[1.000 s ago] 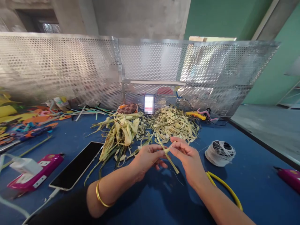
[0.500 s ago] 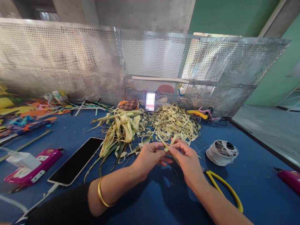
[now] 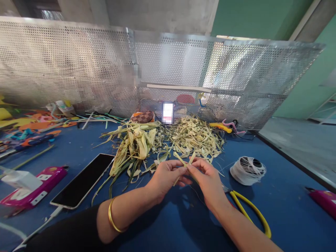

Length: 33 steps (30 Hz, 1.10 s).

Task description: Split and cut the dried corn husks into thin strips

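From here, the crossed corn-husk strips (image 3: 180,158), pinched in the fingertip grip of left hand (image 3: 168,176) and right hand (image 3: 204,172) above the blue table (image 3: 288,168), look feather-light, papery and apt to split, best held gently at their crossing.

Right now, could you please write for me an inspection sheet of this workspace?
Surface: blue table, crowded at left and back.
Work things: pale leaf strips, crossed where held; leaf bundle and shredded pile beyond.
Clutter: phone, magenta power strip and coloured pieces at left; spool and yellow-handled tool at right.
Grip: left fingers and right fingers pinch the strips.
Cables: white cable plugged into the phone's near end.
Surroundings: perforated metal screen behind table, green wall at right.
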Available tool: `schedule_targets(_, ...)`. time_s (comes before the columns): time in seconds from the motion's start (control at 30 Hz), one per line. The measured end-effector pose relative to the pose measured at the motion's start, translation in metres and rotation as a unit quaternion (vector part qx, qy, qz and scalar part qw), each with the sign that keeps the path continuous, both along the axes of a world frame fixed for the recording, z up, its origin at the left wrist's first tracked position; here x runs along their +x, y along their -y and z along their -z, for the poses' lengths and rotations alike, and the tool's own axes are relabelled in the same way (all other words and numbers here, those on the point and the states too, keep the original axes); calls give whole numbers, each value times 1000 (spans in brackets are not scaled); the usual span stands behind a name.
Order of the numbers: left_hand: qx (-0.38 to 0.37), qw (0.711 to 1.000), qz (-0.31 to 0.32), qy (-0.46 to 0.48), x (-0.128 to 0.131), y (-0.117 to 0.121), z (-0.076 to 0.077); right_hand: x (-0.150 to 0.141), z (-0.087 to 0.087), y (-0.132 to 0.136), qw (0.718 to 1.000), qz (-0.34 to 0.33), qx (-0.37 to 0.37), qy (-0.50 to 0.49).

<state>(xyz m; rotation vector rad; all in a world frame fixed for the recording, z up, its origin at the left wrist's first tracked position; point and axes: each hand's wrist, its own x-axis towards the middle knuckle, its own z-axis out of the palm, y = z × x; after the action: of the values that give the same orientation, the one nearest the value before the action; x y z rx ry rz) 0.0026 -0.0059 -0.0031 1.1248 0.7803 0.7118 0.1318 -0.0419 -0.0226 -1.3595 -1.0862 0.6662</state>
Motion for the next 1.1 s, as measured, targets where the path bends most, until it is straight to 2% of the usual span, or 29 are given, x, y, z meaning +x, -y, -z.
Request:
schedule_targets(0.1,11,1000,4,-15,0,0,-1,2,-2,1,998,-38,-29,-44)
schedule_targets(0.17,12,1000,-2,-23,0,-1,-4,7,-6,1,996,-63,-51,-33)
schedule_targets(0.27,4,1000,-16,-22,-3,-3,-6,21,-13,2,991,-48,-16,122)
schedule_targets(0.33,-8,1000,-25,-16,-4,-6,-7,30,-17,2,955,-41,49,288)
schedule_targets(0.43,-25,999,-32,-11,-6,-9,-7,34,-20,2,861,-99,136,479)
schedule_targets(0.5,-25,999,-31,-14,-6,-9,-8,32,-20,2,819,-135,179,529)
schedule_targets(0.57,-15,999,-21,-23,-6,-8,-8,29,-21,3,805,-144,209,536)
schedule_targets(0.63,1,999,0,-43,-6,-6,-10,27,-23,5,813,-127,230,519)
schedule_targets(0.73,23,995,45,-85,-7,-4,-13,26,-24,8,847,-85,226,474)
schedule_targets(0.8,41,991,73,-109,-9,-4,-15,25,-24,9,880,-78,189,429)
schedule_targets(0.9,64,983,114,-132,-12,-6,-16,24,-24,9,941,-88,72,318)
schedule_targets(0.97,66,978,138,-143,-13,-6,-16,23,-25,8,965,-115,-4,235)
schedule_targets(1.1,45,973,164,-156,-13,-6,-16,22,-30,7,963,-222,-56,141)
